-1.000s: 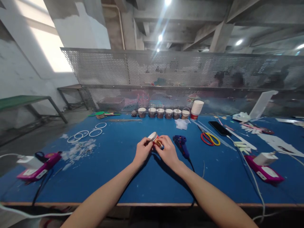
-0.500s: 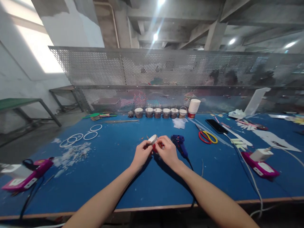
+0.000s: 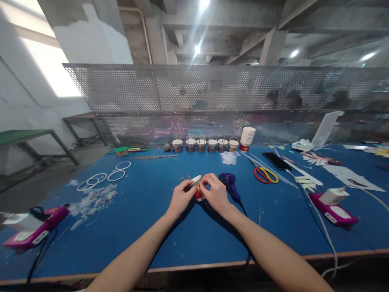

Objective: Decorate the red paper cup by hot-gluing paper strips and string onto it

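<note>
Head view: both hands pinch a small red-and-white paper cup (image 3: 198,194) above the middle of the tabletop (image 3: 146,231), left hand (image 3: 180,198) at its pale rim, right hand (image 3: 215,194) at its side, glue gun (image 3: 232,187) nearby. Rim now looks narrower than half a second ago, with more red wall below, suggesting the piece is being turned during handwork. Cup tilted, partly finger-hidden; finer detail unclear.

We see bright ceiling lamps (image 3: 204,5) streaking glare, a washed-out left window (image 3: 50,67), soft table (image 3: 133,227) shadows and stretched, blurry edges.
</note>
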Motion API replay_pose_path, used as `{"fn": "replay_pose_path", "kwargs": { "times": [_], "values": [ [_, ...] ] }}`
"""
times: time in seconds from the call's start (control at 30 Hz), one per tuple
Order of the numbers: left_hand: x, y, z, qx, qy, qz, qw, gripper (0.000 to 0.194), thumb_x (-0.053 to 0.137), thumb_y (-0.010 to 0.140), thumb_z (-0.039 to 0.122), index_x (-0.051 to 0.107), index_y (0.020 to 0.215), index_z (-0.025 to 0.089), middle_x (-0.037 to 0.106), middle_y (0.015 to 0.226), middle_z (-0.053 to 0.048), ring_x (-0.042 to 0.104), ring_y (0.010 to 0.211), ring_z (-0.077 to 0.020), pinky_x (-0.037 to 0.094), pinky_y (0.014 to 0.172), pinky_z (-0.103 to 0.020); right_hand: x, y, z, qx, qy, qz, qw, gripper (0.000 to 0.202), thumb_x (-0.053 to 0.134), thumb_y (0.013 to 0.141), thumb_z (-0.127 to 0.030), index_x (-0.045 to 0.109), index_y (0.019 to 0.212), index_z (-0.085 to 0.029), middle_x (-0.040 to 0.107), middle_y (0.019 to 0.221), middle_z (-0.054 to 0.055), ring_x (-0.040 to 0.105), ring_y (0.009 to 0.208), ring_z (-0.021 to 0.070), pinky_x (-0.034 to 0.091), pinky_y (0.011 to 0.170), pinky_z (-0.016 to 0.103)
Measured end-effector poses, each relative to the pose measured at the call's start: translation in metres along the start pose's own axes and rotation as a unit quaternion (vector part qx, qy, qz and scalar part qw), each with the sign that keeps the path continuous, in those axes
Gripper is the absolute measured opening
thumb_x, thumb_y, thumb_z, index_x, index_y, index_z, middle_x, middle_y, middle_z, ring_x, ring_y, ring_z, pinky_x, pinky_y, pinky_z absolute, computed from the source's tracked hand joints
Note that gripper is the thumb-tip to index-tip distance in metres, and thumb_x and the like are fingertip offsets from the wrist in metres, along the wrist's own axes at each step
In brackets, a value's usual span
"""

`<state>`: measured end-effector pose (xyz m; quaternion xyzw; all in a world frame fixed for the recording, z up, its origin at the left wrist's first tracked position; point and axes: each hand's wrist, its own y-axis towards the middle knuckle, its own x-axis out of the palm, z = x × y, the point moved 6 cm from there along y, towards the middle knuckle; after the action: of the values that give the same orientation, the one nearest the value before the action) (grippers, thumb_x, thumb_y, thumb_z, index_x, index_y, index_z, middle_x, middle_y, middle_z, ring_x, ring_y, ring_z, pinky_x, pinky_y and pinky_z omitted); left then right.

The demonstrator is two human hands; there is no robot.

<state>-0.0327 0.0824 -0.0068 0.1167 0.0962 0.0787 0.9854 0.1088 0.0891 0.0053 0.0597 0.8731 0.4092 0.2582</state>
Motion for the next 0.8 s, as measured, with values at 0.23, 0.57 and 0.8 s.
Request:
{"fn": "replay_pose_path", "kwargs": {
  "times": [0.23,0.57,0.8],
  "values": [
    [-0.003,0.001,0.004,0.000,-0.007,0.011,1.000,0.017,0.061,0.063,0.034,0.062,0.059,0.018,0.054,0.055,0.004,0.044,0.053,-0.0106,0.037,0.055,-0.023,-0.001,0.001,-0.001,-0.010,0.003,-0.007,1.000,0.017,0.052,0.086,-0.021,0.059,0.070,-0.022,0.064,0.081,0.004,0.062,0.075,0.0171,0.049,0.070,0.028],
    [-0.007,0.003,0.002,-0.045,-0.027,-0.010,0.999,0.019,0.061,0.064,0.036,0.063,0.060,0.018,0.048,0.047,0.006,0.040,0.044,-0.0092,0.030,0.044,-0.021,-0.003,0.005,0.008,0.024,0.031,-0.010,0.999,0.013,0.056,0.085,-0.024,0.061,0.074,-0.021,0.063,0.083,0.005,0.061,0.076,0.0192,0.049,0.072,0.031],
    [-0.005,0.005,-0.004,-0.090,-0.075,-0.059,0.991,0.022,0.060,0.064,0.036,0.065,0.074,0.017,0.051,0.047,0.006,0.042,0.036,-0.0078,0.030,0.038,-0.020,-0.003,0.015,0.022,0.052,0.097,-0.035,0.993,0.019,0.048,0.088,-0.022,0.067,0.091,-0.020,0.070,0.097,0.006,0.065,0.088,0.0181,0.052,0.075,0.029]
  ]
}}
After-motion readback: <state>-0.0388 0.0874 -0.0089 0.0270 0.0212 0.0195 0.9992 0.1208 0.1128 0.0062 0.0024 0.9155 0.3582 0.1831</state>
